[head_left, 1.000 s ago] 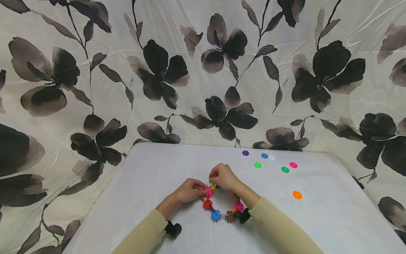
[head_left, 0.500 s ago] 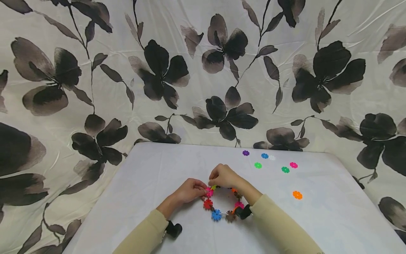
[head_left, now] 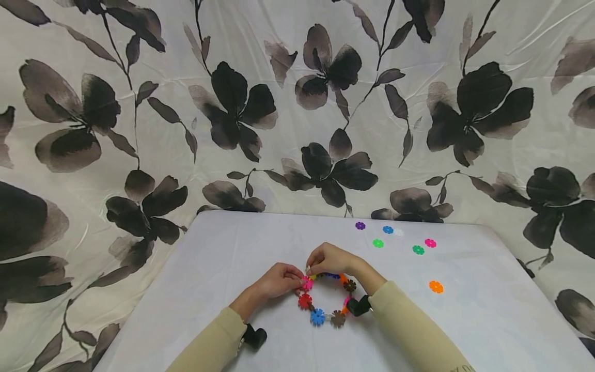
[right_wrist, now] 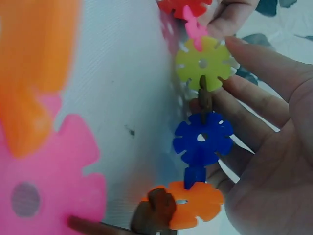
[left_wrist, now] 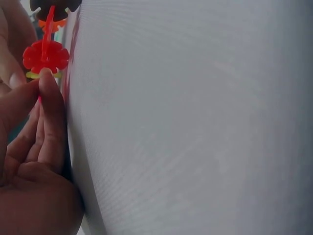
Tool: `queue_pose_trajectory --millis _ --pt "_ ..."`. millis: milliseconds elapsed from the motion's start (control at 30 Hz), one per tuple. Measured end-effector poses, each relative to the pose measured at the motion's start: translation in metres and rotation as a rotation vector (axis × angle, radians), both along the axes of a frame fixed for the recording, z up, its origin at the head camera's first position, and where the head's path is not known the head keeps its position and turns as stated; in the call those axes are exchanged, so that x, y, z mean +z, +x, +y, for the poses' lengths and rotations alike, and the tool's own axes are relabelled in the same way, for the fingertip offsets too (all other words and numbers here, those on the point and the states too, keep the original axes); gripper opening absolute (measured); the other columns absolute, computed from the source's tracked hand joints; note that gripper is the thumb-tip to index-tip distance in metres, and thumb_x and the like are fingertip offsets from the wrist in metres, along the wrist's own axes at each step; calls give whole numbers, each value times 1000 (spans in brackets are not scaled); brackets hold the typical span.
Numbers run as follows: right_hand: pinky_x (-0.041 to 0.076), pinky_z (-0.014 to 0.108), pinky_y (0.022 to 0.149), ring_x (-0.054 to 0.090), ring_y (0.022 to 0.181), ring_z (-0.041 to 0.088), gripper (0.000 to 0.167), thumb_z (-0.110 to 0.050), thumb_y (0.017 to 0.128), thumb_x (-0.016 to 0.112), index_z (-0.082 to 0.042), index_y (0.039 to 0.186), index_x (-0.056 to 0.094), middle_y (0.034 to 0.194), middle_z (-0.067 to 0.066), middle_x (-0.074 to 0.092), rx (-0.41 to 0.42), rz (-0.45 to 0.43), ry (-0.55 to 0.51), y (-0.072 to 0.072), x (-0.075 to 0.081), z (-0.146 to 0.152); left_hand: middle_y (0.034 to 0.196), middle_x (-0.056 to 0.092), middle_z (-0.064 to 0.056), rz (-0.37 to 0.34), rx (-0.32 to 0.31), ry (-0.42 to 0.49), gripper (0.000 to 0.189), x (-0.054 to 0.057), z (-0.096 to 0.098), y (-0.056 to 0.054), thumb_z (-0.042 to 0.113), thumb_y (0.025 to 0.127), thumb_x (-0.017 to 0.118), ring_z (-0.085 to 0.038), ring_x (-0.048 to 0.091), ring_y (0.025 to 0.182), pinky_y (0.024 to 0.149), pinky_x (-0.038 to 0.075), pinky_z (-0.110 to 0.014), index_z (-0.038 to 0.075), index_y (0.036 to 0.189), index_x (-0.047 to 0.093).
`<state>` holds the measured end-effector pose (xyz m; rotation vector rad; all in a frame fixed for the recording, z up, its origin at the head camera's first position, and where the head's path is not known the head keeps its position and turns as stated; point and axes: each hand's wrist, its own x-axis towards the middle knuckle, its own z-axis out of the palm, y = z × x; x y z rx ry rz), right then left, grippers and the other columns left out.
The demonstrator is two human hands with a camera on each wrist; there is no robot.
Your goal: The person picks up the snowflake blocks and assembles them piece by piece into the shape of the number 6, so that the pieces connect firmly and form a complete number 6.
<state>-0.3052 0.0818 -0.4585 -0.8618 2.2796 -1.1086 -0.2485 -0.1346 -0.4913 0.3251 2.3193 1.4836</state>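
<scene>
A ring of linked, notched flower-shaped plastic discs lies between the hands in the head view. My left hand (head_left: 279, 279) pinches the pink disc (head_left: 307, 283) at its upper left; in the left wrist view the thumb and index finger hide most of it, just below a red disc (left_wrist: 46, 57). My right hand (head_left: 331, 259) pinches a whitish translucent disc (right_wrist: 234, 61) against the edge of the yellow disc (right_wrist: 203, 63), which mostly covers it. Below that, in the right wrist view, hang a brown disc (right_wrist: 204, 99), a dark blue disc (right_wrist: 203, 139) and an orange disc (right_wrist: 198, 204).
Loose discs lie towards the back right of the white table (head_left: 223, 243): purple (head_left: 360, 226), blue (head_left: 388, 230), light green (head_left: 378, 243), green (head_left: 418, 250) and pink (head_left: 430, 243). An orange one (head_left: 436, 287) is nearer. A patterned cloth (head_left: 260, 155) hangs behind.
My right forearm has shifted slightly right, uncovering more of the ring's dark blue and brown discs. Both hands keep their grip at the pink and yellow discs. The head view has tilted slightly.
</scene>
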Motion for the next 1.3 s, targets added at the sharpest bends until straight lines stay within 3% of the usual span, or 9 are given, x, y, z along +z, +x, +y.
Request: queue_pose_trajectory --millis 367,967,1300 --pt "51 24 73 60 72 10 12 -11 92 76 0 97 76 83 9 75 -10 -3 -52 -1 -3 1 86 74 -5 39 -27 -15 18 3 0 0 9 98 66 -12 67 75 78 53 -27 -4 109 72" --pt "53 27 70 62 71 14 11 -8 89 79 0 96 81 86 7 78 -25 -98 -97 -1 -3 5 83 75 -10 -33 12 70 13 -4 7 -5 4 96 68 -15 71 74 81 57 -31 -6 105 71" --pt "51 24 74 61 75 9 13 -11 92 76 0 98 79 88 6 77 6 -12 -38 4 -2 0 86 76 -7 -18 -32 15 18 -4 -2 -5 13 99 68 -16 71 81 92 54 -35 -2 109 71"
